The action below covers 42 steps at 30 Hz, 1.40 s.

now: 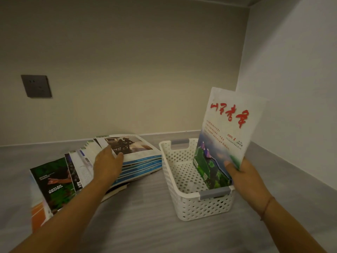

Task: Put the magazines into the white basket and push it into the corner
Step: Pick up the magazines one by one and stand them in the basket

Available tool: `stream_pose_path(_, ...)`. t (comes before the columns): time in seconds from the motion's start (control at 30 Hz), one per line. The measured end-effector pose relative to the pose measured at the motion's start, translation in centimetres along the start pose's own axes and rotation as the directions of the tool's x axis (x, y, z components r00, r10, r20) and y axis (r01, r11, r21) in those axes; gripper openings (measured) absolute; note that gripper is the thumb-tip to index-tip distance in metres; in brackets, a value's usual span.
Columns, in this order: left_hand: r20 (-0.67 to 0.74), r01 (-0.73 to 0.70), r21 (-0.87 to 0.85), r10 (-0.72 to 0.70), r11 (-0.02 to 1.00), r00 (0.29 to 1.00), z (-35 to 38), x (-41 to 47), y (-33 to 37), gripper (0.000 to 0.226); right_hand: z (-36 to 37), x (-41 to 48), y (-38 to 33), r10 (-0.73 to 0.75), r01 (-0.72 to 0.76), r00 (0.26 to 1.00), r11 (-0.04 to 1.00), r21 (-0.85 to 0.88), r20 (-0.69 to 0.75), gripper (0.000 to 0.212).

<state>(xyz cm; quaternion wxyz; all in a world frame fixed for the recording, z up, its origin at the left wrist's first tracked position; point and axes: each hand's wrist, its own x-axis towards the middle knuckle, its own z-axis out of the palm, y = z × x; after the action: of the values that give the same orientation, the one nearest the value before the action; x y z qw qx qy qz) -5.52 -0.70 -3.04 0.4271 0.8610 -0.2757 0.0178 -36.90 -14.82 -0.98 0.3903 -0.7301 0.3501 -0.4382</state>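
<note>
Farthest left, beyond the left forearm, a dark-covered magazine [52, 183] lies at the outer edge of a fanned heap of magazines [116, 161] on the grey desk [145, 225]; an exact count is not possible, though at least half a dozen spines and covers show. The left hand [107, 165] rests on this heap with its fingers spread and flat, the fingertips at the cover of the top magazine, pinching nothing yet. These look thin, glossy and floppy, so a single one should be light but may slide off its neighbours and sag when lifted by a corner; taking it along the spine edge, thumb on top and fingers beneath, seems the safest hold. Between the two hands stands one white basket [175, 196], perforated plastic with grey handle strips, probably light enough to skid easily under a push on its near wall. Inside it, against the wall nearest the right hand, one green-covered magazine [209, 170] stands on edge, leaning. The right hand [244, 178] pinches one white magazine with red lettering [228, 128] at its lower corner, thumb on the cover, holding it upright over the basket's right side. The corner of the walls lies beyond the right hand, apart from the basket.
</note>
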Motion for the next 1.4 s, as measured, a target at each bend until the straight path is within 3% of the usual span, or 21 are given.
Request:
stream_pose_path(0.17,0.052,0.088,0.287,-0.107,0.954,0.993,0.9,1.9,-1.6,0.058,0.2,0.1,-0.4,0.001,0.001,1.000,0.998,0.070,-0.024,0.039)
stream_pose_path(0.3,0.063,0.162,0.403,-0.204,0.901,0.977,1.6,2.6,-1.2,0.105,0.1,-0.3,-0.7,-0.011,0.013,1.000,0.998,0.065,-0.024,0.039)
stream_pose_path(0.4,0.066,0.249,0.379,-0.294,0.891,0.954,1.4,3.2,-0.8,0.115,0.0,-0.4,-1.0,0.009,-0.007,1.000,0.996,0.089,-0.019,0.038)
stream_pose_path(0.47,0.054,0.319,0.280,-0.347,0.905,0.936,1.3,3.6,-0.7,0.107,0.0,-0.4,-1.2,0.012,-0.011,1.000,0.997,0.082,-0.016,0.040)
stream_pose_path(0.57,0.066,0.397,0.062,-0.401,0.916,0.914,0.4,3.9,-1.1,0.070,0.0,-0.5,-1.3,0.014,-0.014,1.000,0.996,0.086,-0.007,0.041)
stream_pose_path(0.67,0.009,0.422,0.059,-0.423,0.905,0.906,-0.5,3.4,-1.8,0.059,-0.1,-0.6,-1.4,0.009,-0.008,1.000,0.997,0.076,-0.010,0.042)
stream_pose_path(0.73,-0.151,0.344,0.110,-0.326,0.932,0.933,-1.0,2.6,-2.3,0.054,-0.1,-0.6,-1.4,0.001,-0.001,1.000,0.997,0.075,0.000,0.040)
stream_pose_path(0.77,-0.216,0.273,0.055,-0.255,0.961,0.942,-1.1,2.0,-2.4,0.045,0.0,-0.6,-1.4,0.001,-0.002,1.000,0.997,0.080,0.003,0.039)
stream_pose_path(0.87,-0.270,0.073,-0.284,-0.153,0.956,0.951,-1.3,-0.4,-1.2,0.024,0.1,-0.7,-1.6,-0.003,0.003,1.000,0.995,0.097,0.004,0.033)
stream_pose_path(0.93,-0.189,0.112,-0.454,-0.218,0.884,0.957,-1.8,-1.5,0.1,0.027,0.0,-0.7,-1.6,-0.013,0.012,1.000,0.994,0.110,0.010,0.028)
stream_pose_path(1.0,0.067,0.305,-0.654,-0.349,0.692,0.935,-3.0,-1.9,0.4,0.026,-0.2,-0.6,-1.5,-0.006,0.004,1.000,0.994,0.108,0.012,0.019)
stream_pose_path(1.03,0.240,0.434,-0.689,-0.382,0.580,0.892,-3.8,-2.0,0.1,0.023,-0.4,-0.6,-1.4,-0.002,0.001,1.000,0.995,0.104,0.011,0.011)
stream_pose_path(1.1,0.469,0.612,-0.610,-0.392,0.504,0.791,-5.6,-2.1,-0.9,0.021,-0.6,-0.6,-1.4,-0.006,0.006,1.000,0.995,0.095,0.005,0.013)
stream_pose_path(1.2,0.599,0.692,-0.443,-0.387,0.569,0.701,-7.0,-1.2,-1.5,0.023,-0.6,-0.7,-1.7,0.002,-0.002,1.000,0.995,0.101,0.000,0.009)
stream_pose_path(1.27,0.623,0.696,-0.368,-0.392,0.617,0.677,-6.9,0.0,-1.3,0.029,-0.5,-0.6,-1.7,0.014,-0.012,1.000,0.995,0.096,-0.013,0.018)
stream_pose_path(1.33,0.579,0.651,-0.289,-0.414,0.702,0.703,-6.5,1.0,-0.6,0.029,-0.4,-0.5,-1.6,0.012,-0.010,0.999,0.998,0.067,-0.032,0.029)
stream_pose_path(1.4,0.468,0.570,-0.206,-0.431,0.796,0.771,-6.0,1.6,0.0,0.026,-0.4,-0.3,-1.3,-0.002,0.003,0.999,1.000,0.026,-0.048,0.048)
